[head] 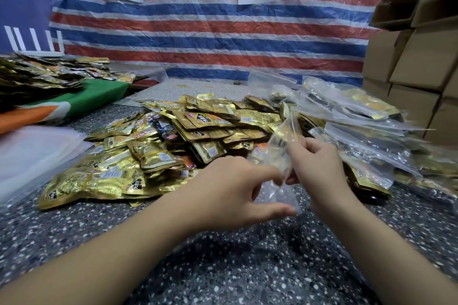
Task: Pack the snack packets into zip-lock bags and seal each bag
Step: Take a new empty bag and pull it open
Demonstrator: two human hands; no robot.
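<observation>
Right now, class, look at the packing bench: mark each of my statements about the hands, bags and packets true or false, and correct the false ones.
1. The right hand holds a clear zip-lock bag. True.
2. The loose snack packets are silver and blue. False: they are gold.
3. Filled clear bags are piled on the right side of the speckled counter. True.
4. The cardboard boxes stand at the far left. False: they stand at the right.
5. The left hand grips a gold packet. False: it reaches to the clear bag and holds no packet.
</observation>
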